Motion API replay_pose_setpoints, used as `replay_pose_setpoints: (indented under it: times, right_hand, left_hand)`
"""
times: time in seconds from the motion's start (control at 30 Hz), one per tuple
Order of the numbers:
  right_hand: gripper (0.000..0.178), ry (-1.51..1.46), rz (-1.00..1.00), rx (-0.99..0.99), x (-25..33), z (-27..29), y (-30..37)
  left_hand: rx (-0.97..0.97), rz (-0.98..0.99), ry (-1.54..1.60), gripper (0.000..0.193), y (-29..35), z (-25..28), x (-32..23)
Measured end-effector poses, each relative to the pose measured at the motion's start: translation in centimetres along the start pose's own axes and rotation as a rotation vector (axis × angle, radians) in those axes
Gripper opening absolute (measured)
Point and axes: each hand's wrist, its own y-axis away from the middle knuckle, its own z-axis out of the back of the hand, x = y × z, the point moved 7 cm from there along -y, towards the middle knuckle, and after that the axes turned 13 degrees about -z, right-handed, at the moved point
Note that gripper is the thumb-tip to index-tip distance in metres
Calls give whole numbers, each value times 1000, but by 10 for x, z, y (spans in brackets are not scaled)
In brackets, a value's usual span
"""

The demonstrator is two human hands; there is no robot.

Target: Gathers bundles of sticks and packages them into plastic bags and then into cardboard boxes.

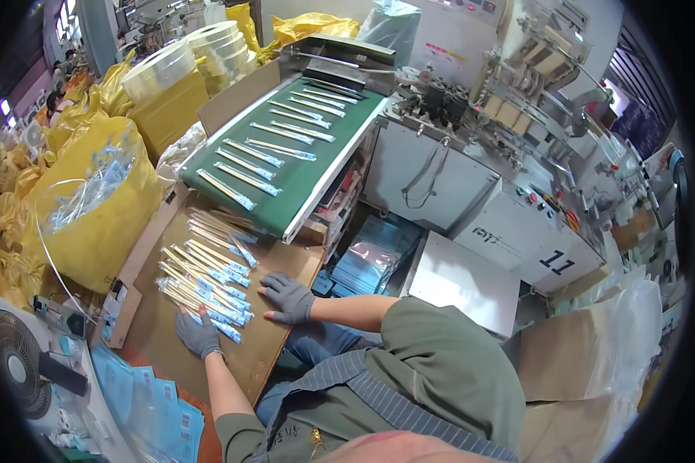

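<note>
A loose pile of wrapped chopsticks (205,282), pale sticks in clear sleeves with blue ends, lies on a brown cardboard tray (274,339). At the pile's near edge, my left hand (198,333) in a grey glove rests open, its fingertips against the packets. My right hand (288,299), gloved the same way, lies open on the cardboard just right of the pile, fingers spread and nothing held. Beyond the tray, a green conveyor belt (286,189) carries several more wrapped chopsticks (249,157) spaced apart in slanting rows.
A yellow bag (93,231) of clear and blue wrappers stands at left, with film rolls (158,69) behind. Blue printed plastic bags (150,401) and a fan (15,363) are at lower left. A white machine cabinet (432,170) stands right of the belt.
</note>
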Motion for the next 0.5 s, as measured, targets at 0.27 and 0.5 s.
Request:
replay_pose_setpoints:
  times: [0.27,0.5]
  right_hand:
    - [61,-13,2,7,2,3,0]
    - [60,-9,-33,22,2,4,0]
  left_hand:
    - [25,14,9,63,2,-5,3]
    - [15,29,4,63,4,-7,8]
